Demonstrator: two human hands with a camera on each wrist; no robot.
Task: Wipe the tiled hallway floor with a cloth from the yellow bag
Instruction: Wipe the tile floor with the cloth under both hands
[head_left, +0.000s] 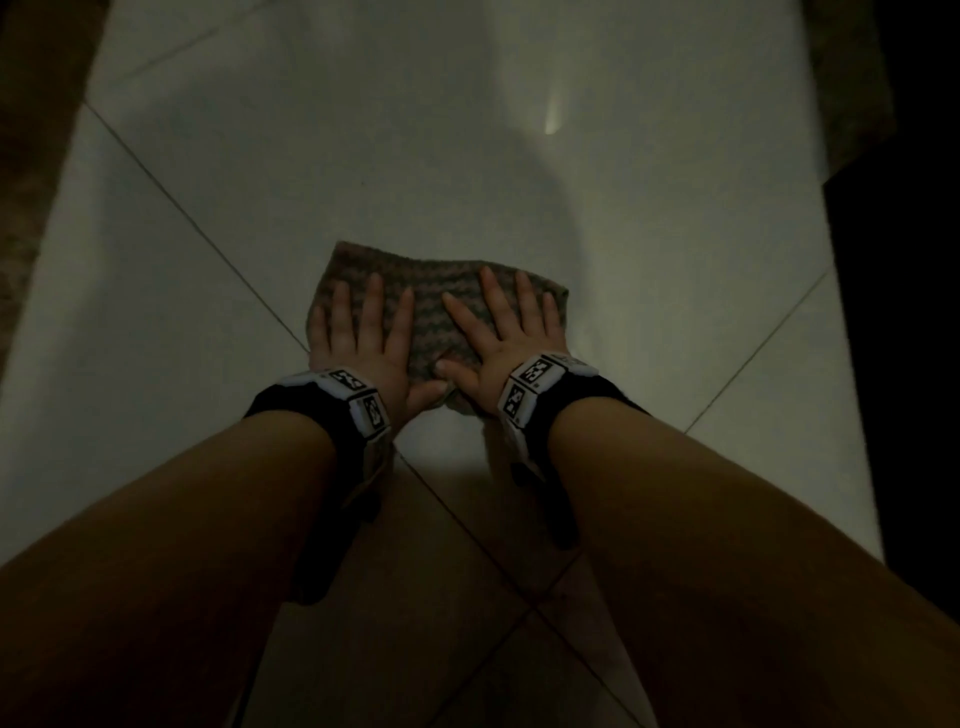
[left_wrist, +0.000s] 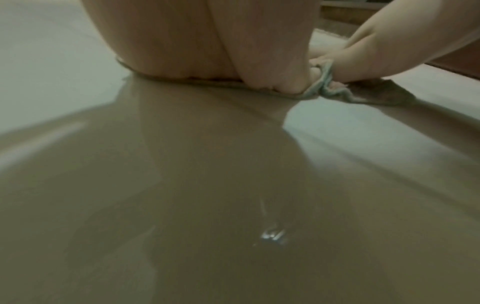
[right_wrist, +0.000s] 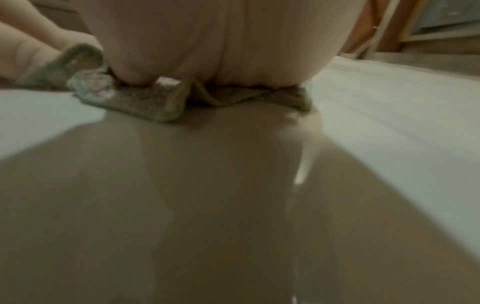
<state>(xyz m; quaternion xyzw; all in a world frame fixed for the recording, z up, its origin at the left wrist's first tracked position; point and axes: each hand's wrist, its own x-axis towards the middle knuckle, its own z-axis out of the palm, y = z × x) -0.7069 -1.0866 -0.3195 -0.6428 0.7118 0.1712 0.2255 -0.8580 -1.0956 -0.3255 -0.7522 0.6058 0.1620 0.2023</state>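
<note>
A striped grey-and-pink cloth (head_left: 426, 317) lies flat on the pale tiled floor (head_left: 415, 156) in the middle of the head view. My left hand (head_left: 358, 332) presses on its left half with fingers straight and spread. My right hand (head_left: 506, 332) presses flat on the right half, fingers spread too. The two thumbs meet near the cloth's near edge. In the left wrist view the cloth (left_wrist: 374, 94) bunches up between the two palms. The right wrist view shows the cloth's rumpled near edge (right_wrist: 145, 105) under my palm. No yellow bag is in view.
Diagonal grout lines (head_left: 197, 223) cross the glossy tiles. A dark brown wall or skirting (head_left: 36, 156) runs along the left side, and a dark edge (head_left: 893, 312) bounds the right. A wooden frame (right_wrist: 384, 26) stands beyond the floor in the right wrist view.
</note>
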